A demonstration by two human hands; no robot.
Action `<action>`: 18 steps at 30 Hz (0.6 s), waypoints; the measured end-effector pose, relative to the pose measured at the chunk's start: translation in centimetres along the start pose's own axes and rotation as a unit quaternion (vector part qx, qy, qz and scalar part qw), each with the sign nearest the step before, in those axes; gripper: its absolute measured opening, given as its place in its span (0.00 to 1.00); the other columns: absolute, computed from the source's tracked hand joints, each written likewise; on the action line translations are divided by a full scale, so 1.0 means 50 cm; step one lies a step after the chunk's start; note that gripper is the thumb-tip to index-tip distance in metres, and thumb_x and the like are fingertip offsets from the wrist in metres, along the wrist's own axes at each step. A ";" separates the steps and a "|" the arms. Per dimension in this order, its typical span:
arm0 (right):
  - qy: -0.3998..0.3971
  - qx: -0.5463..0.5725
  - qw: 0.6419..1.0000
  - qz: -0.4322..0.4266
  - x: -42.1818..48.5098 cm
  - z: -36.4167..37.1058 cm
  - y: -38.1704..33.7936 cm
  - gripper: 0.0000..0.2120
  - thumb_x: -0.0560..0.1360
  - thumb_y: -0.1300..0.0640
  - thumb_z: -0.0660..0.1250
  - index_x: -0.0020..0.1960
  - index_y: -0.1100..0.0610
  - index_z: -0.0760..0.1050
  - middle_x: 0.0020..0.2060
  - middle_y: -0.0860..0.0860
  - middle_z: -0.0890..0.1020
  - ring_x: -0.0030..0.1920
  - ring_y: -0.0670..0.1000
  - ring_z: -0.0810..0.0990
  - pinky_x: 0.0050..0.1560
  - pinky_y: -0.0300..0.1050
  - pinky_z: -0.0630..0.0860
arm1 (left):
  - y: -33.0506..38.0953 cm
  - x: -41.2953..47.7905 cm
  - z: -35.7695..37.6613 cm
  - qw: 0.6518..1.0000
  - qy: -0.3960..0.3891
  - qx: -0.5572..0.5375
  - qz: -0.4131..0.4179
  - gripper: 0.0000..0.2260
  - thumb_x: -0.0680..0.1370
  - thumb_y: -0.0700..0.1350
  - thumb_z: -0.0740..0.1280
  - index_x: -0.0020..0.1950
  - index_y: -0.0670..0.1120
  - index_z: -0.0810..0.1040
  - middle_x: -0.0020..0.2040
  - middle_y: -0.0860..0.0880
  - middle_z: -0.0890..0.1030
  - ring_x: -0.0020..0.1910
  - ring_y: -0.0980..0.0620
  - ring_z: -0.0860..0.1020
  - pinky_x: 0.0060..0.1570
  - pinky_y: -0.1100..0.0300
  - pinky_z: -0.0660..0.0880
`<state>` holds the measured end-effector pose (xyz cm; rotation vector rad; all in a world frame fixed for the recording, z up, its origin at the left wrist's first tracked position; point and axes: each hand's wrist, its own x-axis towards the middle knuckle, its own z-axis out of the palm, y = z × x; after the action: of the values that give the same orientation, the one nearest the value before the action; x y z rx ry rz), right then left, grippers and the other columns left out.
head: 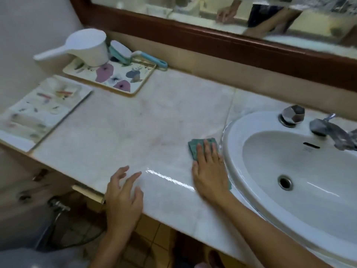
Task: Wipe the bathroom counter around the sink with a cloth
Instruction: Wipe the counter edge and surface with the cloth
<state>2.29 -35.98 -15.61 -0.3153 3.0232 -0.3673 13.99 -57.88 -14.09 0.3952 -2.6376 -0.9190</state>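
Observation:
A teal cloth [194, 148] lies flat on the pale marble counter [135, 128], right beside the left rim of the white oval sink [234, 132]. My right hand [209, 169] presses down on the cloth with straight fingers, covering most of it. Near the counter's front edge, my left hand [123, 196] hovers or rests with its fingers spread and relaxed, holding nothing. A wet streak shines on the counter between the two hands.
A floral tray [123, 78] at the back left carries a white scoop [87, 47] and a teal-handled brush [123, 53]. Another patterned tray [38, 111] sits at the left end. The sink bears a tap knob [292, 114] and a faucet [332, 132]. A wood-framed mirror [231, 45] runs behind.

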 end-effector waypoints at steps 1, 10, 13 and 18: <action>0.006 -0.005 1.000 0.013 0.050 -0.003 0.004 0.32 0.76 0.47 0.41 0.78 0.58 0.53 0.78 0.57 0.53 0.78 0.56 0.47 0.75 0.52 0.46 | -0.024 0.037 -0.008 1.000 0.000 0.022 -0.019 0.15 0.75 0.40 0.65 0.60 0.45 0.81 0.67 0.48 0.70 0.62 0.45 0.72 0.57 0.40 0.74; 0.024 -0.003 0.992 0.121 0.387 -0.022 -0.010 0.27 0.82 0.49 0.47 0.78 0.58 0.51 0.78 0.57 0.50 0.77 0.61 0.46 0.73 0.59 0.50 | -0.131 0.187 -0.006 0.990 0.030 0.107 -0.090 0.18 0.75 0.47 0.61 0.63 0.48 0.79 0.70 0.47 0.71 0.66 0.43 0.69 0.63 0.47 0.66; 0.021 0.002 0.999 0.049 0.288 0.021 -0.117 0.28 0.80 0.46 0.46 0.78 0.56 0.54 0.78 0.56 0.52 0.77 0.62 0.47 0.72 0.59 0.53 | -0.127 0.184 -0.008 0.990 0.038 0.097 -0.100 0.17 0.74 0.46 0.62 0.62 0.48 0.80 0.69 0.48 0.72 0.66 0.44 0.69 0.64 0.51 0.64; -0.100 0.006 0.951 -0.292 0.018 0.023 -0.158 0.26 0.80 0.46 0.52 0.77 0.51 0.57 0.78 0.51 0.55 0.78 0.56 0.50 0.72 0.52 0.54 | -0.120 0.187 -0.010 0.988 0.040 0.101 -0.107 0.19 0.74 0.49 0.59 0.62 0.49 0.80 0.70 0.49 0.72 0.66 0.43 0.69 0.64 0.49 0.65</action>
<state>3.08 -43.95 -14.81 -1.1743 2.6668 -0.3592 6.60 -66.01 -15.64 0.7600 -2.6583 -0.6807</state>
